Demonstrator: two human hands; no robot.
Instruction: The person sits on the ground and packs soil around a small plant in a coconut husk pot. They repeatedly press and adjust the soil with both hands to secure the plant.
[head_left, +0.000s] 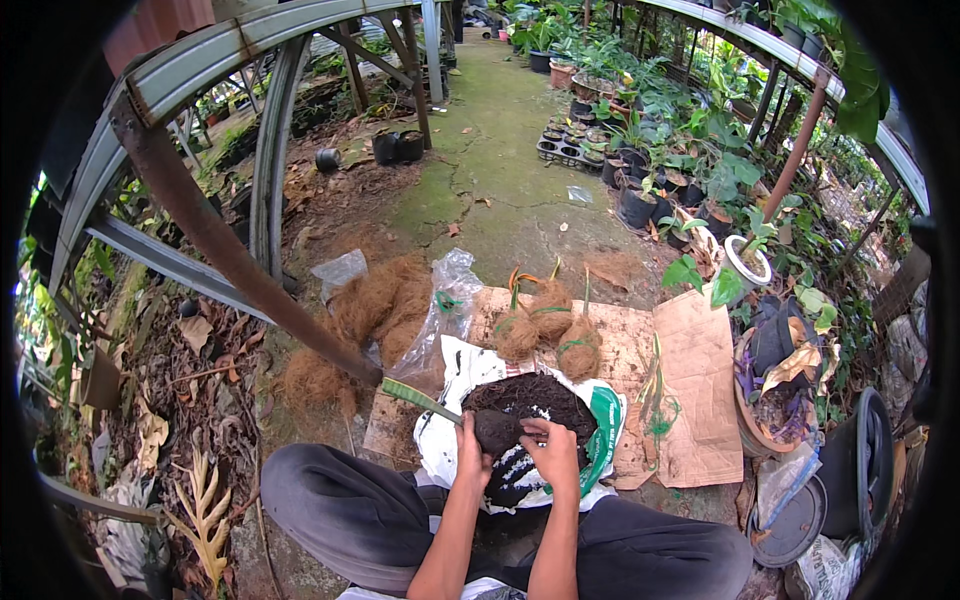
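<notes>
My left hand (469, 453) holds a dark ball of soil (496, 433), from which a stiff green leaf (415, 399) with pale edges sticks out to the upper left. At the ball's right side is my right hand (553, 450), its fingers curled and the tips at or very near the soil; whether they press on it I cannot tell. Both hands are over an opened white and green plastic sack (606, 427) with dark potting soil (555, 394) inside. Beyond the sack sit several fibre-wrapped plant balls (580, 351) bound with green string, with shoots at their tops.
Loose brown coconut fibre (382, 307) and a clear plastic bag (442, 315) lie at the left, beside a rusty metal post (225, 240). Flattened cardboard (701, 390) bears cut leaves and green string (661, 420). Potted plants (637, 202) line the right side.
</notes>
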